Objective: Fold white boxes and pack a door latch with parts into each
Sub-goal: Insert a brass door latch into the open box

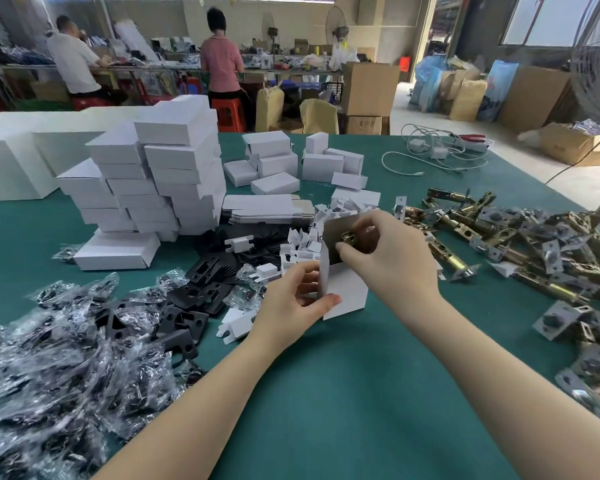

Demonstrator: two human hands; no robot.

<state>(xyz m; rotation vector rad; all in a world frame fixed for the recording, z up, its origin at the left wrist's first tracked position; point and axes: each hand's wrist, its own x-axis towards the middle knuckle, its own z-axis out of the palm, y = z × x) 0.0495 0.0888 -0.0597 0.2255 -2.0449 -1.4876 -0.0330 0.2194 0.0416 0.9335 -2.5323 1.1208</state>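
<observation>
Two bare hands work one white box (343, 289) above the green table (326, 393): the right hand (388, 251) pinches a brass door latch (349, 237) at the box's open top, part-way inside, while the left hand (291, 299) grips the box's lower corner. Packing looks well advanced yet unfinished. Closed boxes (153, 181) stand stacked beyond; flat blanks (267, 209), bagged parts (49, 358), black plates (201, 289) and a heap of loose latches (516, 244) remain. Whatever else the box holds is hidden.
</observation>
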